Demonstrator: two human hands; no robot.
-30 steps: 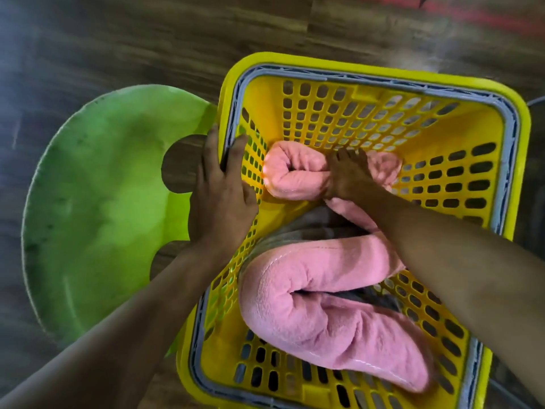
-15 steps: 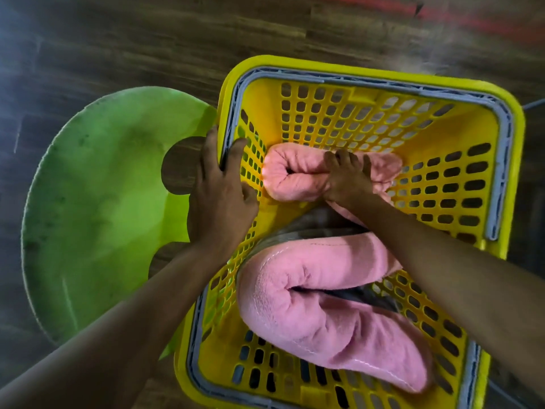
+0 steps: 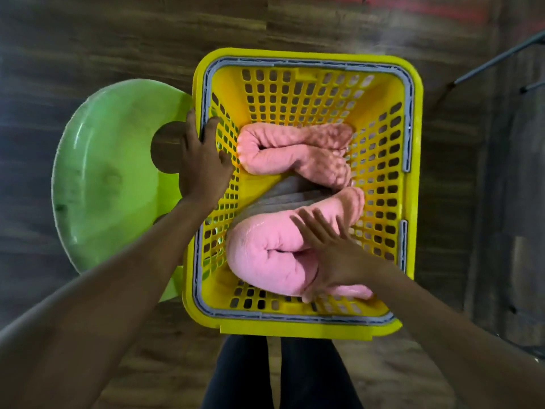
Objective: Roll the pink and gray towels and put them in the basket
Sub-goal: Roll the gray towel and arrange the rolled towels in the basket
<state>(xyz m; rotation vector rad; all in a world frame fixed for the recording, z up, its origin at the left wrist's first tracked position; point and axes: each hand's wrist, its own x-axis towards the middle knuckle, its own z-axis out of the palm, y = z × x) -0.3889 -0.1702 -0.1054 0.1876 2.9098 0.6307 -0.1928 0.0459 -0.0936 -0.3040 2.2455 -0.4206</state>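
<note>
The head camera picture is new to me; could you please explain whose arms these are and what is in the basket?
No machine here: a person wears one wide-angle camera on the head, looking down at their own bare arms. The left hand grips the left rim of the yellow basket. The right hand is open, fingers spread, over the near pink towel; blur hides whether it touches. A second rolled pink towel lies at the far side, with a gray towel showing between them. A green plastic seat stands left of the basket, on a wooden floor. The person's dark-clad legs show at the bottom.
</note>
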